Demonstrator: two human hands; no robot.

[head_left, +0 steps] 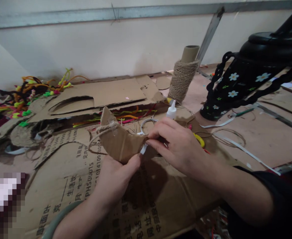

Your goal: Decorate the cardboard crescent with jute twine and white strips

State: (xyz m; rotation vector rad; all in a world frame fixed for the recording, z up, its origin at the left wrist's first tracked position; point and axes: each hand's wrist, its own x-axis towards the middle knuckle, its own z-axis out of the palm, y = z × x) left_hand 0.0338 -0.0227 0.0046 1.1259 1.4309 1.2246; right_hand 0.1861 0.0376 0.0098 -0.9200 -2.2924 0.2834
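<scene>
My left hand grips a crescent-shaped piece of cardboard from below, thumb on its lower right edge. Twine is wound about the crescent's left tip, and a loop of it hangs to the left. At the right end, the fingertips of my right hand are pinched on a narrow white strip of tape against the cardboard. Just behind the right hand are a white glue bottle with a pointed nozzle and a white ring, partly hidden. A yellow curved handle shows beside that hand.
A printed cardboard sheet lies under my hands. Behind it are cut cardboard, colourful pipe cleaners and a twine-wrapped tube. A black flowered tumbler stands right; loose white strips lie near it.
</scene>
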